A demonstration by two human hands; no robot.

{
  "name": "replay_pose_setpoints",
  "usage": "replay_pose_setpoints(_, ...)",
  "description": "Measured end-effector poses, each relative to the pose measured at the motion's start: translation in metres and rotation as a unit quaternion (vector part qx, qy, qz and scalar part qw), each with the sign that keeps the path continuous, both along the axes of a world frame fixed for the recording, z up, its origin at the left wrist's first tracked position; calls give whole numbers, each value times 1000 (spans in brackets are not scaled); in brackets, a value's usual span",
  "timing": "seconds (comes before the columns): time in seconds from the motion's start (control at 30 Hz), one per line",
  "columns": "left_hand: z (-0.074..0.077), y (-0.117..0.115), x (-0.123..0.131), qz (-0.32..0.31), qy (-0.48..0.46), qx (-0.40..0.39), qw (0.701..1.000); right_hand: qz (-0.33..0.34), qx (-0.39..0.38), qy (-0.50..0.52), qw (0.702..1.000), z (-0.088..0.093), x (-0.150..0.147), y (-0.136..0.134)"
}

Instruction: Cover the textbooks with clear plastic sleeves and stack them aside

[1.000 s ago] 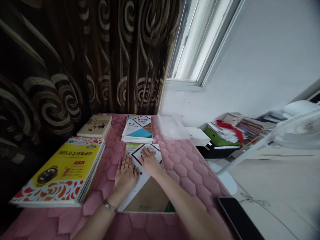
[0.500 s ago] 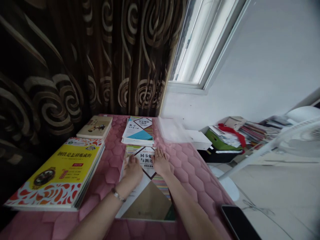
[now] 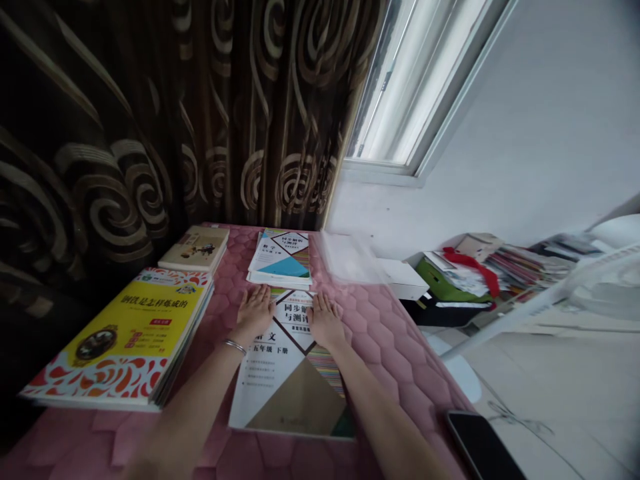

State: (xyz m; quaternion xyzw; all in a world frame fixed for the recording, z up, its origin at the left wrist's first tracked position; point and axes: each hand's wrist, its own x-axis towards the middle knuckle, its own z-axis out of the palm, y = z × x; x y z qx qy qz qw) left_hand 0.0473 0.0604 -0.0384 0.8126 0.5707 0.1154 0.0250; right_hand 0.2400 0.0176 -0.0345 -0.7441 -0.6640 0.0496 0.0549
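Note:
A workbook (image 3: 295, 393) with a white, brown and striped cover lies flat on the pink quilted tabletop (image 3: 390, 373). My left hand (image 3: 256, 312) rests with fingers stretched out over its upper left edge; a bracelet circles that wrist. On the upper right part of the cover lies my right hand (image 3: 325, 321), flat, fingers pointing away from me. Just beyond the workbook is a small stack of similar books, a blue and white one (image 3: 281, 257) on top. Both hands partly cover the workbook's printed title.
Left stands a stack topped by a yellow book (image 3: 125, 327), with a tan book (image 3: 195, 248) behind it. Clear plastic sheets (image 3: 350, 259) and a white box (image 3: 406, 280) lie at the far right. A phone (image 3: 483, 443) sits near the right edge, beside a white fan (image 3: 545, 293).
My left hand has moved from the cover's middle to its upper left edge, and its bent fingers have straightened. The right hand stays on the upper right. The view has shifted slightly.

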Motion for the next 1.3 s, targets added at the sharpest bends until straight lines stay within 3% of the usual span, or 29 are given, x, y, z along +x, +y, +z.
replay_pose_setpoints(0.1, 6, 0, -14, 25, 21, 8, 999, 1, -2, 0, 1000, 0, 0, 0)
replay_pose_setpoints(0.2, 11, -19, -10, 16, 36, 29, 999, 4, 3, 1, 1000, 1, 0, -1)
replay_pose_setpoints(0.33, 4, -83, 10, -84, 21, 13, 996, 3, 3, -2, 1000, -2, 1, 0)
replay_pose_setpoints(0.43, -5, -135, 16, -210, 0, 13, 978, 3, 2, -4, 1000, -4, 1, 1)
replay_pose_setpoints(0.53, -12, -160, -1, -222, 5, 28, 975, 3, -5, 6, 1000, -5, 1, 1)
replay_pose_setpoints(0.67, -19, -159, -37, -158, 10, 62, 985, 2, -12, 14, 1000, -1, 4, 4)
replay_pose_setpoints(0.8, -23, -157, -48, -141, 15, 87, 986, -17, -19, 11, 1000, 13, -7, -2)
replay_pose_setpoints(0.87, -23, -158, -45, -138, 21, 96, 986, -6, -10, 5, 1000, 18, -28, -20)
replay_pose_setpoints(0.93, -22, -159, -44, -138, 30, 98, 985, 80, 18, 14, 997, 17, -56, -50)
replay_pose_setpoints(1.07, -22, -157, -46, -149, 37, 98, 983, 189, 84, 61, 976, -3, -90, -118)
replay_pose_setpoints(1.17, -24, -156, -46, -155, 22, 105, 982, 186, 99, 38, 977, -15, -69, -147)
replay_pose_setpoints(1.3, -21, -155, -49, -154, 9, 100, 983, 163, 95, 6, 982, -20, -23, -158)
